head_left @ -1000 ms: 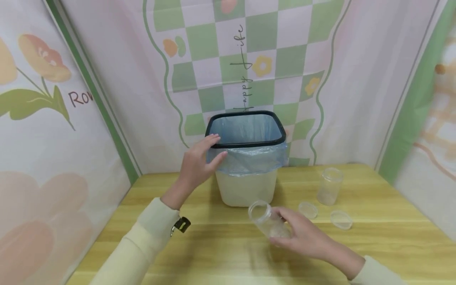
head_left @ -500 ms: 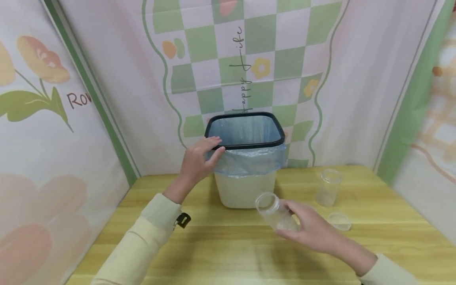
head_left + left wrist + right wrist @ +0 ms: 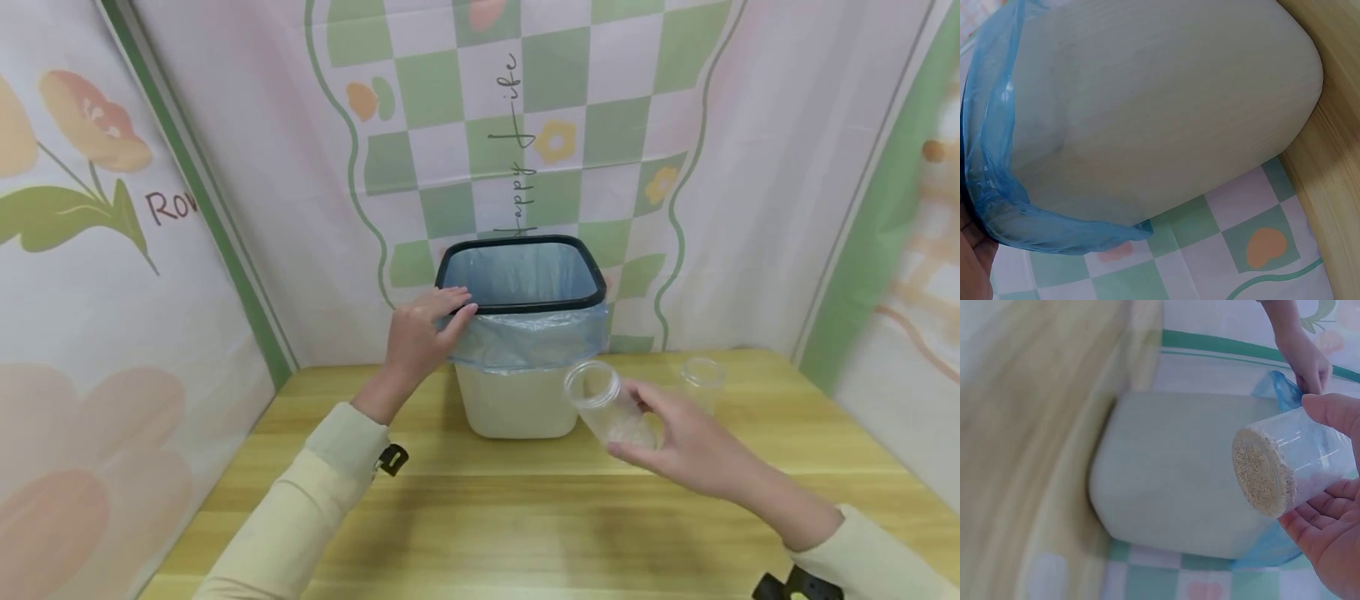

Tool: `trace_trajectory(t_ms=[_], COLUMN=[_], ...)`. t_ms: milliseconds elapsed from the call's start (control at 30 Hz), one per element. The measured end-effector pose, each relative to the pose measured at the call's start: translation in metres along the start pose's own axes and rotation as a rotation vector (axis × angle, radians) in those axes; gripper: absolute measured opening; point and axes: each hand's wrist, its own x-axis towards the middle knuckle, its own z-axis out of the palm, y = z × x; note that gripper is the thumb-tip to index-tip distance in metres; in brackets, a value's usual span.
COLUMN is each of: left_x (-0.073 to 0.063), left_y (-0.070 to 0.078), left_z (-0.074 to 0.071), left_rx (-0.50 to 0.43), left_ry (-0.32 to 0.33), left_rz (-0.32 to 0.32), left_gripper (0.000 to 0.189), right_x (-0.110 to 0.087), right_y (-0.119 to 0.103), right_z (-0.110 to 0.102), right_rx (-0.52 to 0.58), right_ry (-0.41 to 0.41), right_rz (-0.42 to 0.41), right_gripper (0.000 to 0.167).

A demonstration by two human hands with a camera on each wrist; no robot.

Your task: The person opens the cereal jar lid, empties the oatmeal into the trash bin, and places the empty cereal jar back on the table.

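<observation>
A white trash can (image 3: 517,404) with a black rim and a blue bag liner (image 3: 536,340) stands on the wooden table. My left hand (image 3: 415,340) grips its left front corner, fingers over the rim and thumb in front; the left wrist view catches only part of that hand (image 3: 974,256). My right hand (image 3: 693,442) holds a clear plastic jar (image 3: 609,408) between thumb and fingers, right of the can and below its rim. The jar has no lid and tilts with its mouth toward the can. A shallow layer of small pale grains (image 3: 1260,475) shows at its bottom in the right wrist view.
Behind my right hand stands a second clear jar (image 3: 703,379), partly hidden. The wooden table (image 3: 510,533) stretches in front of the can. A curtain with green checks (image 3: 555,71) hangs close behind it.
My right hand has moved the jar up and to the right, its arm now hiding the two clear lids on the table. My left hand has settled onto the can's rim.
</observation>
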Motion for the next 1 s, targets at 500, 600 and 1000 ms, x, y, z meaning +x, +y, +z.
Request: trace_trajectory(t_ms=[500,600,1000], left_x=[0.002,0.002,0.005], left_y=[0.001,0.002,0.003], left_z=[-0.001,-0.002,-0.004], left_rx=[0.03,0.031,0.045], left_ry=[-0.003,-0.009,-0.03], left_rz=[-0.002,-0.002,0.0], left_gripper=[0.025,0.024,0.023], right_x=[0.057,0.072,0.132], right_y=[-0.002,-0.005,-0.01], right_z=[-0.075,-0.087,-0.114], right_rx=[-0.206,-0.257,-0.427], right_ry=[0.041,0.04,-0.02], right_rz=[-0.127,-0.107,0.003], right_gripper=[0.046,0.048,0.063])
